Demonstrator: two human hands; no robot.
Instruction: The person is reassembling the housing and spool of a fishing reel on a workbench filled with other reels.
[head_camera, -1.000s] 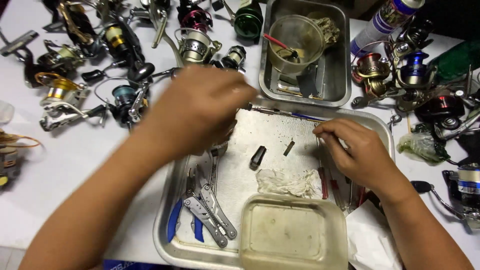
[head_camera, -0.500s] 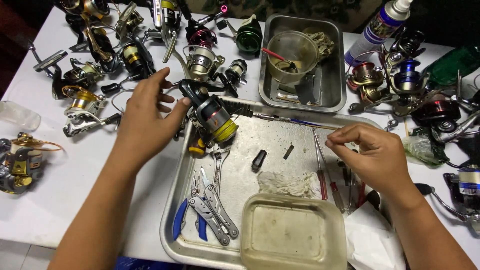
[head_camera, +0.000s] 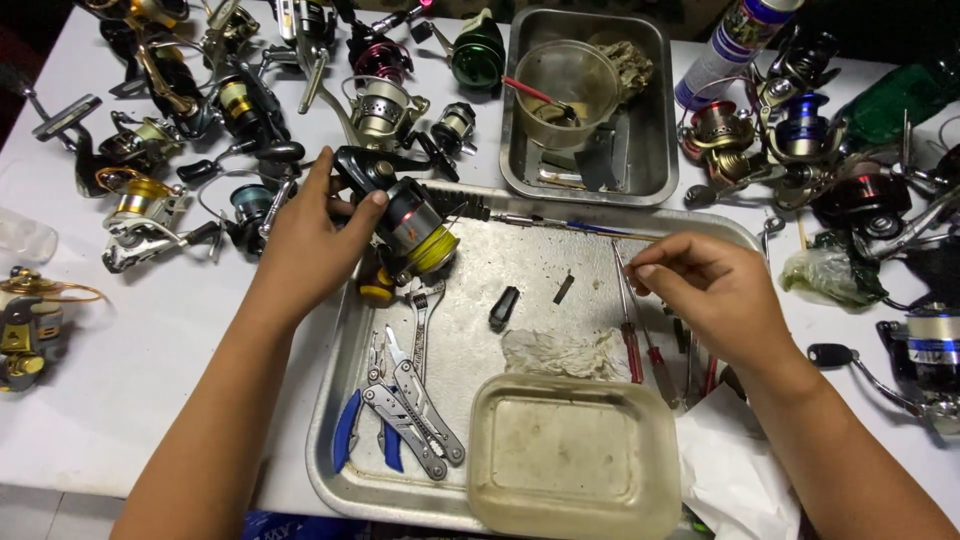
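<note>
Hidden: the underside of the black spinning reel with yellow line on its spool (head_camera: 405, 225) is covered by the left hand (head_camera: 305, 240); its handle cannot be made out among the other parts. What the right hand (head_camera: 715, 295) pinches is too small to name.
Cut off: the cloudy rectangular plastic tub (head_camera: 575, 455) and the crumpled white paper (head_camera: 735, 470) run off the bottom edge; both forearms too.
Left hand: curled around the reel's body, thumb on top, lifting it over the far left corner of the dented metal tray (head_camera: 335, 465).
Right hand: fingers drawn narrow, tips pinched together above the red-handled screwdrivers (head_camera: 632, 335) lying in the tray just beneath it.
Reel: dark body, red band, bright yellow spool tilted towards the right hand.
Between the hands: small black part (head_camera: 503, 307) and stained rag (head_camera: 560, 352) on the tray floor.
Near the left wrist: blue-handled pliers (head_camera: 400, 415).
Beyond the left hand: many more reels on the white surface (head_camera: 150, 350).
</note>
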